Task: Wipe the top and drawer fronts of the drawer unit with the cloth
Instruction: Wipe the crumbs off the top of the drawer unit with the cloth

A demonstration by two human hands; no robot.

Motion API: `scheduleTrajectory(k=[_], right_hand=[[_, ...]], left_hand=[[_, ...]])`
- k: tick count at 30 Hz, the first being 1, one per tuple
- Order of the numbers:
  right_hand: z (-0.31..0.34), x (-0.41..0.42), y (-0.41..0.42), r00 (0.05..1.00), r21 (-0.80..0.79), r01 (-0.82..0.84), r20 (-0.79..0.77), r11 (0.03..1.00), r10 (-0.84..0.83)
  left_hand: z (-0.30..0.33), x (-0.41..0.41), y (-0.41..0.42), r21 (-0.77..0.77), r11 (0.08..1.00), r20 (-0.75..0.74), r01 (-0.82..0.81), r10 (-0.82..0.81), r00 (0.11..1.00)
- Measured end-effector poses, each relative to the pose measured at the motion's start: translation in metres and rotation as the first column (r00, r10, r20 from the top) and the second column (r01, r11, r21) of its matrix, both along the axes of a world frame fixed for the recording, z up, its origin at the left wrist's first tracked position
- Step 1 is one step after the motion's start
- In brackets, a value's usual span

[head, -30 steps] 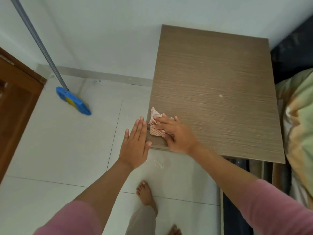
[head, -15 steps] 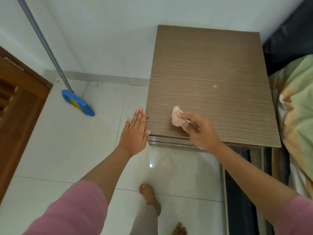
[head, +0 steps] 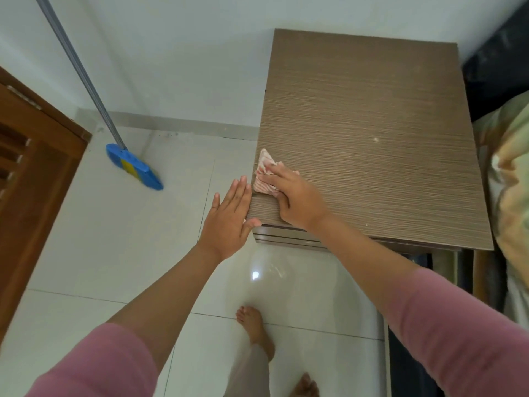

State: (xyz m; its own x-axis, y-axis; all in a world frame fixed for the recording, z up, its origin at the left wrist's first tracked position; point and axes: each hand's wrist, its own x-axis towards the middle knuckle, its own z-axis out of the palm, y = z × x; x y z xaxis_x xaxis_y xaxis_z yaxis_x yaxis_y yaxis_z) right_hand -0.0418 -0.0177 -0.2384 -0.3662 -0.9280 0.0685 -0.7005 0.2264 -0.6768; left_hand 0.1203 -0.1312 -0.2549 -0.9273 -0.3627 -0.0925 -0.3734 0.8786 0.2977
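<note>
Drawer unit first: it stands against the white wall, its broad rectangular top a brown laminate with fine horizontal grain and a few pale specks, one near the middle. Only thin strips of the drawer fronts show beneath the front edge, so their surface is hard to make out. On the near left corner of the top lies the cloth, a crumpled pink-and-white striped rag, soft and bunched, with its far tip poking out beyond the fingers. The right hand presses down on it, fingers curled over the fabric and gripping it against the laminate; much of the cloth is hidden under the palm. The left hand is flat, fingers straight and together, held just beside the unit's left edge with the thumb touching the front corner, holding nothing. Both forearms come out of pink sleeves. Glossy pale floor tiles reflect a light spot. A blue broom head with a yellow patch rests on the floor, its grey handle leaning up and cut off at the top. A wooden door is cropped at the left, and patterned bedding at the right.
</note>
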Motion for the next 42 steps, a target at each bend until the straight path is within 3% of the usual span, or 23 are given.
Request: scheduleTrajectory(k=[10,16,18,20,23,26,32,37,42], right_hand=[[0.002,0.021,0.042,0.996,0.004,-0.083,-0.017,0.997,0.083],[0.017,0.025,0.089,0.984,-0.053,-0.080,0.156,0.995,0.087],[0.023,0.019,0.113,0.981,-0.127,0.035,0.192,0.991,-0.010],[0.025,0.004,0.142,0.960,-0.187,0.248,0.180,0.951,-0.215],[0.021,-0.026,0.186,0.833,-0.134,0.553,0.091,0.822,-0.546],[0.011,-0.045,0.213,0.741,-0.080,0.671,0.016,0.738,-0.672],[-0.005,-0.023,0.185,0.770,-0.005,0.638,-0.016,0.770,-0.638],[-0.008,0.013,0.146,0.864,-0.036,0.501,-0.043,0.865,-0.502],[-0.001,0.052,0.126,0.940,-0.128,0.342,0.027,0.931,-0.341]], left_hand=[[0.005,0.002,0.007,-0.011,0.999,0.028,-0.046,0.047,0.999],[0.012,-0.003,0.018,-0.032,0.997,0.020,-0.075,0.075,0.997],[0.015,-0.008,0.026,-0.006,0.998,0.008,-0.062,0.062,0.998],[0.018,-0.015,0.034,0.051,0.997,0.024,-0.061,0.059,0.998],[0.018,-0.020,0.041,0.077,0.993,0.024,-0.091,0.089,0.996],[0.018,-0.020,0.041,0.058,0.993,0.028,-0.101,0.099,0.995],[0.016,-0.022,0.039,0.012,0.995,0.024,-0.099,0.099,0.995],[0.016,-0.023,0.038,-0.012,0.995,0.032,-0.101,0.101,0.994],[0.018,-0.023,0.039,-0.016,0.993,0.032,-0.116,0.117,0.993]])
